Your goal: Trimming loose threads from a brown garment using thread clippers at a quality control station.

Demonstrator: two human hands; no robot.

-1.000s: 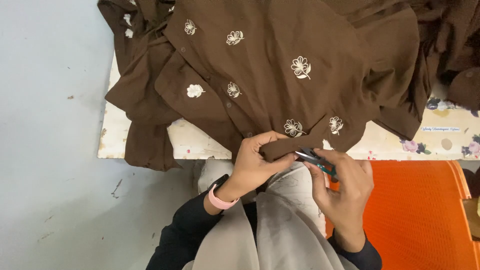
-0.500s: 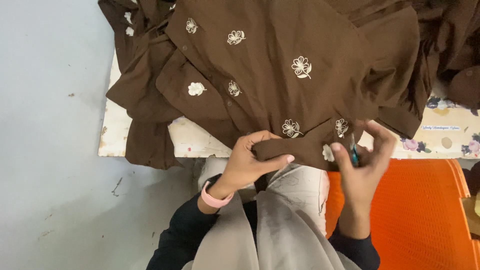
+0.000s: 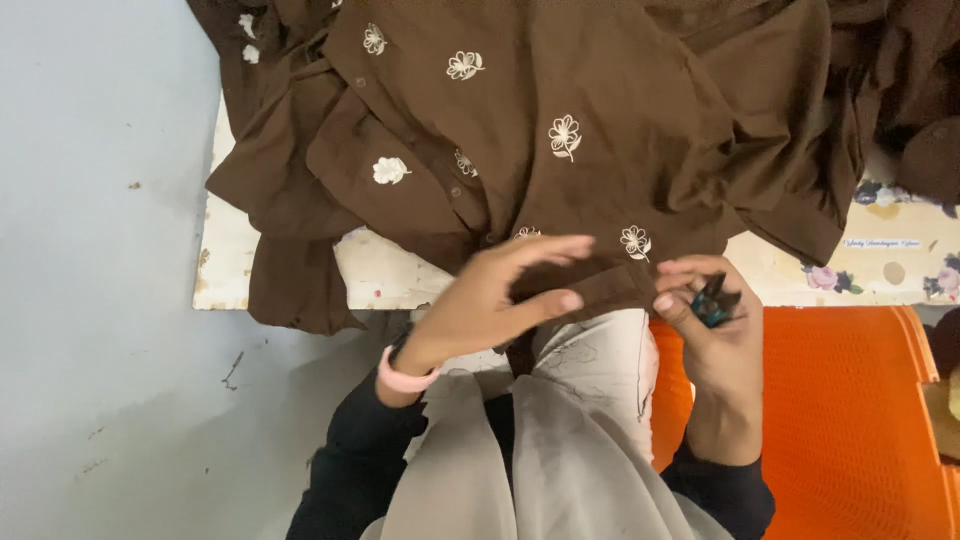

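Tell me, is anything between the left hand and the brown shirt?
Nothing visible is. The left hand lies spread right over the shirt hem at the table edge, fingers flat on the cloth. The right hand beside it holds a small dark clipper by the same hem.

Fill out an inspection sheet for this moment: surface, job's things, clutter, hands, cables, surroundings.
Surface: white board with floral print at its right end, mostly covered by cloth.
Job's things: brown garment with white embroidered flowers, its hem at the board's near edge; small dark snips.
Clutter: more brown cloth heaped at far right.
Hands: left hand open, fingers spread over the hem; right hand closed around the snips.
Cables: nothing seen.
Surroundings: grey floor at left; orange plastic seat at right; pink wristband on the left wrist.
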